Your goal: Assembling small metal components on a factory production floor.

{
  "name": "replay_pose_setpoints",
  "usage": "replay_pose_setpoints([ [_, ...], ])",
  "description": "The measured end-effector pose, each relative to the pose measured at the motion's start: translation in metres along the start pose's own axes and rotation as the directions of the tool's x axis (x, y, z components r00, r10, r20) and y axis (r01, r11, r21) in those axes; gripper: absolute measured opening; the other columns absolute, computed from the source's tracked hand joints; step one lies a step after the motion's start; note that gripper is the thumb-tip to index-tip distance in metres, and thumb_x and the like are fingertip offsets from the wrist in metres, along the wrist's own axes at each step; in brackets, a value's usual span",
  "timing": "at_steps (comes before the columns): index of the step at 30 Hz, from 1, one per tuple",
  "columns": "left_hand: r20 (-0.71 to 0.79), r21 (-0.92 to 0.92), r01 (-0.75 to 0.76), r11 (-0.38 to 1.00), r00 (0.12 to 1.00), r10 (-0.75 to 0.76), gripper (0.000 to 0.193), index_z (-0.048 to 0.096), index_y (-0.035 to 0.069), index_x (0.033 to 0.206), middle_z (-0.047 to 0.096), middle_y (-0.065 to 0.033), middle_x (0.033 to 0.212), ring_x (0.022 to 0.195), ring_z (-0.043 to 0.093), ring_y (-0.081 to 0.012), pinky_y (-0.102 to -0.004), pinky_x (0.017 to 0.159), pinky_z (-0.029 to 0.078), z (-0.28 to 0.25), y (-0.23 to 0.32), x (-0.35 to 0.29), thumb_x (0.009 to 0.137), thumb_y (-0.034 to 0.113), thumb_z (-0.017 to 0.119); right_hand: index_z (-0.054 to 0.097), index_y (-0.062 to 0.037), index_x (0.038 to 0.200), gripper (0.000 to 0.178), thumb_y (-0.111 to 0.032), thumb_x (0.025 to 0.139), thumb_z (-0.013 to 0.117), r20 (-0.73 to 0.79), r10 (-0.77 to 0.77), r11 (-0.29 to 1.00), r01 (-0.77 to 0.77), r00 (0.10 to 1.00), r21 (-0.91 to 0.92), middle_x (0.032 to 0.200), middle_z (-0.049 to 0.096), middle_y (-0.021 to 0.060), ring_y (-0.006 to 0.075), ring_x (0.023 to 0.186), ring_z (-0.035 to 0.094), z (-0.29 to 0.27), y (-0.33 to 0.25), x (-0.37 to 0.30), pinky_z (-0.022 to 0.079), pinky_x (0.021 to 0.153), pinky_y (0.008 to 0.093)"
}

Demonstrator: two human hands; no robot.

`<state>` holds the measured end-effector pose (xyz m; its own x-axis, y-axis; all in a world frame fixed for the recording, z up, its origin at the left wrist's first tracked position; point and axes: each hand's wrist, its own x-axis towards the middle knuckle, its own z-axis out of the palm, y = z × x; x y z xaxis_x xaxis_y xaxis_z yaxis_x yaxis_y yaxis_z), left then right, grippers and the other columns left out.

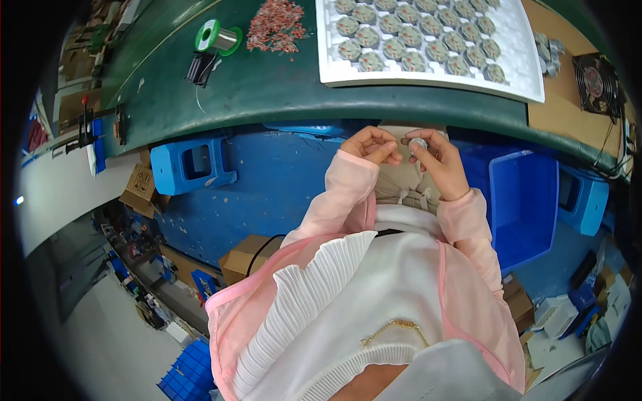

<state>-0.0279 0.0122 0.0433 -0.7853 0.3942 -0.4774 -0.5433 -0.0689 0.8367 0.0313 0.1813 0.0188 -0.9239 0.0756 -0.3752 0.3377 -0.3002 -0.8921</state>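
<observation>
Above my lap, just off the near edge of the green bench, my two hands face each other. My right hand (441,164) pinches a small round silvery part (418,144) between thumb and fingers. A short gap to the left of it, my left hand (372,146) is closed, thumb pressed to fingertips; anything in that pinch is too small to make out. Beyond my hands a white foam tray (428,77) carries rows of round greyish parts with small red spots. Left of the tray lies a heap of tiny red components with thin leads (275,27).
A green-flanged spool of solder wire (221,39) and a black holder (199,68) stand on the bench (267,100). A small fan (595,83) sits at the far right. Below are a blue stool (190,167) and a deep blue bin (525,200) beside my right arm.
</observation>
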Motion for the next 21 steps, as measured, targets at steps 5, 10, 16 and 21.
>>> replay_pose_setpoints([
  [5,-0.042,0.003,-0.047,0.999,0.998,0.048,0.011,0.061,0.0,0.098,0.063,-0.0085,0.085,0.067,0.057,-0.0128,-0.0226,0.064,0.05,0.004,-0.017,0.01,0.088,-0.003,0.062,0.066,-0.0066,0.1,0.014,-0.011,0.086,0.065,-0.057,-0.074,0.986,0.065,0.996,-0.152,0.089,0.063,0.0,0.0068,0.069,0.046,0.002,0.009,-0.004,0.036,0.062,0.0185],
  [10,0.009,0.083,-0.086,0.993,0.996,0.086,0.011,0.061,0.0,0.098,0.063,-0.0079,0.086,0.067,0.055,-0.0118,-0.022,0.062,0.05,0.006,-0.02,0.012,0.088,-0.003,0.063,0.067,-0.0069,0.094,0.012,-0.012,0.084,0.066,-0.04,-0.088,0.981,0.08,0.995,-0.178,0.084,0.062,-0.003,0.0065,0.065,0.041,0.0,0.016,-0.003,0.033,0.062,0.0182],
  [16,0.047,0.25,-0.097,0.963,0.995,0.089,0.011,0.061,0.0,0.098,0.064,-0.0072,0.087,0.065,0.053,-0.0106,-0.0214,0.06,0.048,0.003,-0.018,0.013,0.087,-0.003,0.063,0.067,-0.0077,0.091,0.01,-0.013,0.083,0.065,-0.025,-0.093,0.976,0.086,0.995,-0.199,0.084,0.062,-0.0045,0.0068,0.063,0.038,-0.004,0.02,-0.001,0.032,0.062,0.0182],
  [21,0.047,0.291,-0.099,0.952,0.995,0.089,0.011,0.061,0.0,0.098,0.063,-0.0064,0.085,0.064,0.051,-0.0098,-0.0212,0.058,0.047,0.001,-0.019,0.018,0.088,-0.002,0.063,0.065,-0.0056,0.098,0.013,-0.007,0.085,0.064,-0.022,-0.071,0.971,0.064,0.997,-0.232,0.085,0.062,-0.0014,0.0064,0.066,0.047,-0.008,0.019,-0.003,0.036,0.062,0.0165],
])
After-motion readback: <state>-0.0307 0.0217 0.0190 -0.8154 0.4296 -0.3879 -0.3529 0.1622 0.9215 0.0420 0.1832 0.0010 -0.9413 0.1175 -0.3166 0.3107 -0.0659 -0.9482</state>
